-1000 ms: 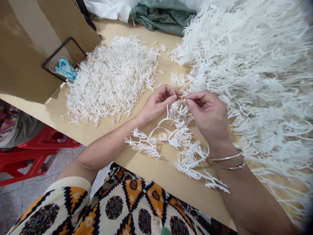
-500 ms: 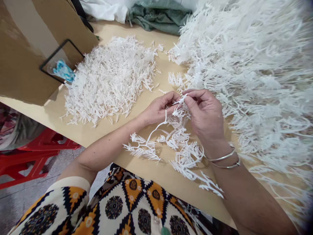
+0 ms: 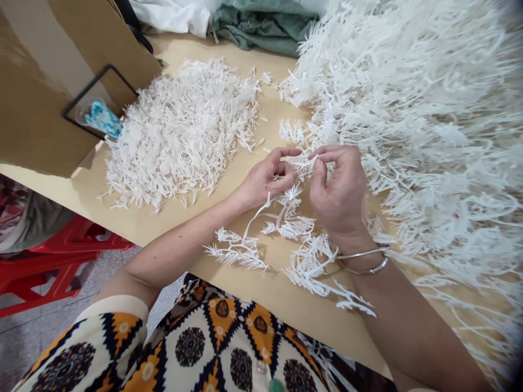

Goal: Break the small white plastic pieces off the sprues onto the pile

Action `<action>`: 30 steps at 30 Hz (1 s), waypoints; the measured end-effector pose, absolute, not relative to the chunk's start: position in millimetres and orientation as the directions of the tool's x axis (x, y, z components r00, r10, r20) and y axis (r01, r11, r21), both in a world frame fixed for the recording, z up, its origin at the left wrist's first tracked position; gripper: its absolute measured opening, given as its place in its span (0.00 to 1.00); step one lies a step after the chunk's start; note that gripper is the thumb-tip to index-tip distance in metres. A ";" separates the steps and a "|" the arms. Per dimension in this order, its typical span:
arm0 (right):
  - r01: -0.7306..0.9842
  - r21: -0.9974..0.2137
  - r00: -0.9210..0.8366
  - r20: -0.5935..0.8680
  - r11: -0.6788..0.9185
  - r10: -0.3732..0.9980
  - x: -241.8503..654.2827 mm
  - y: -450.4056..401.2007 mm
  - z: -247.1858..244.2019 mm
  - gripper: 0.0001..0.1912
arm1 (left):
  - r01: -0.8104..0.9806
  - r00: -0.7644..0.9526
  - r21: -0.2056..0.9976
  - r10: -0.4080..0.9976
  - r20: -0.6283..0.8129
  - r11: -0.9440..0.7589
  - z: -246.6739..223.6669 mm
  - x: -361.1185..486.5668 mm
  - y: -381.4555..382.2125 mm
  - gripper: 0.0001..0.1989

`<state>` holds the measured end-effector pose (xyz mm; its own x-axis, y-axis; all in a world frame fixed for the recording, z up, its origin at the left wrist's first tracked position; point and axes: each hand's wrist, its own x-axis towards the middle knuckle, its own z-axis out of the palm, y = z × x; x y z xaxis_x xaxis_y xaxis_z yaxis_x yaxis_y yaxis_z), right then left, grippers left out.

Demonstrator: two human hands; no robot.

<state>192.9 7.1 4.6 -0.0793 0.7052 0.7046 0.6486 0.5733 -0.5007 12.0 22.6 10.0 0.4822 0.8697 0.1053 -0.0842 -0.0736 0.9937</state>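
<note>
My left hand (image 3: 269, 177) and my right hand (image 3: 341, 188) face each other over the middle of the table. Between their fingertips runs a white plastic foliage sprig (image 3: 303, 161), pinched at its right end by my right thumb and fingers. The fingers of my left hand curl around its other end, with the index finger stretched along the top. Below the hands lie several loose white branches (image 3: 316, 261), one with a bare forked stem (image 3: 255, 216). A metal bangle (image 3: 370, 261) rings my right wrist.
A heap of small white sprig tips (image 3: 183, 130) lies left of my hands; a far larger pile of long white branches (image 3: 441, 125) fills the right. A cardboard box (image 3: 36, 81) with a black wire frame (image 3: 67, 111) stands at left. Green cloth (image 3: 261, 24) lies behind; red stools (image 3: 44, 267) stand below.
The fingertips have moved slightly apart, and the sprig now stretches across the gap between them. My right hand has shifted a little to the left. The piles look the same.
</note>
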 end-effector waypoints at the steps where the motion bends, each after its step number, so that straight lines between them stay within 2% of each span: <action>1: 0.681 -0.455 -0.097 0.720 0.574 0.687 193.8 8.9 1.9 0.04 | -0.084 0.500 0.991 0.857 0.128 -0.100 9.4 11.7 21.7 0.19; 4: 0.728 -0.399 -0.122 0.725 0.557 0.678 199.2 15.0 -5.3 0.05 | -0.090 0.533 0.972 0.814 0.231 -0.216 10.6 10.3 16.1 0.17; 9: 0.707 -0.571 0.069 0.643 0.418 0.762 219.4 24.9 -8.2 0.06 | -0.036 0.616 0.932 0.727 0.304 -0.360 19.0 7.3 4.3 0.19; 12: 0.643 -0.633 0.117 0.638 0.432 0.761 220.1 25.4 -4.3 0.04 | -0.002 0.522 0.946 0.807 0.276 -0.323 16.6 7.4 5.6 0.22; 15: 0.499 -0.696 0.129 0.649 0.516 0.750 206.8 19.4 3.2 0.05 | 0.068 0.419 0.963 0.883 0.210 -0.261 10.8 8.9 10.8 0.19; 21: 0.306 -0.821 0.084 0.528 0.482 0.845 186.0 3.5 19.4 0.12 | 0.131 0.350 0.947 0.908 0.232 -0.293 8.2 11.6 12.7 0.13; 27: 0.227 -0.908 -0.053 0.349 0.352 0.936 189.4 2.7 18.7 0.16 | 0.158 0.427 0.919 0.864 0.266 -0.361 10.9 10.1 11.9 0.09; 30: 0.190 -0.904 -0.054 0.379 0.382 0.924 192.3 3.6 19.9 0.20 | 0.198 0.359 0.920 0.898 0.253 -0.339 10.5 9.9 12.8 0.09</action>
<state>192.3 3.6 19.9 -0.0542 0.9239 0.3788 0.1901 0.3819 -0.9044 9.9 12.8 10.5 0.3591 0.8982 0.2534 0.1976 -0.3385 0.9200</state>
